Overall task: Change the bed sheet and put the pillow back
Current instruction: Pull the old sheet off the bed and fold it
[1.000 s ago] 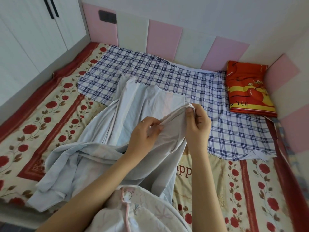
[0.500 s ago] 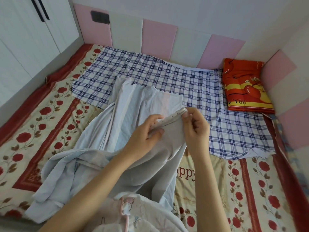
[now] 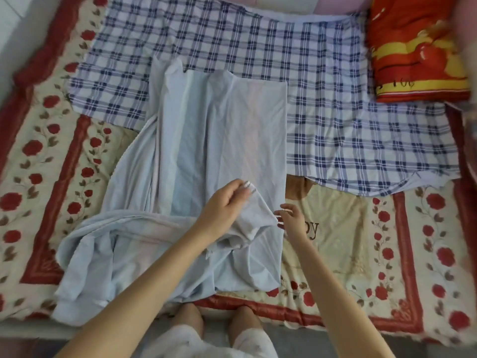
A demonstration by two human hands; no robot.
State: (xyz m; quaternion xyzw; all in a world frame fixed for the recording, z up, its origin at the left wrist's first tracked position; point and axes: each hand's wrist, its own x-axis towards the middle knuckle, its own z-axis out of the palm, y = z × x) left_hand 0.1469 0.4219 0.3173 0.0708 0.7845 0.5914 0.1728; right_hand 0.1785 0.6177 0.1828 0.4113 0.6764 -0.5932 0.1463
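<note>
**Though a Sheet Lies on the Bed, the Change Looks Far From Done**

While the person stands at the near edge of the bed, the pale blue sheet (image 3: 219, 130) lies in a long, rumpled heap down the middle. Its far end rests on the checked cloth (image 3: 335, 125), and its near end is bunched and trailing toward the left corner. The left hand (image 3: 227, 205) pinches a raised fold of this sheet between thumb and fingertips, lifting it slightly off the heap. The right hand (image 3: 291, 218) holds nothing. Its fingers are loose and spread, with the tips just beside the edge of the same fold, though the picture is too soft to show whether they touch it.

The checked cloth lies fairly flat across the head end, with its near edge wavy and one corner turned. The flowered cover (image 3: 361, 241) shows bare on both sides and along the foot. The red pillow (image 3: 418, 47) sits in the far right corner, beside the checked cloth and well apart from both hands.

The pictures do not show which cloth is coming off and which is going on. Either way, most of the work seems to remain. The pale blue sheet is neither spread nor folded, no edge of it is tucked, and much of the flowered cover is exposed. The pillow looks parked out of the way, so it probably still has to be put back once a sheet lies smooth.
</note>
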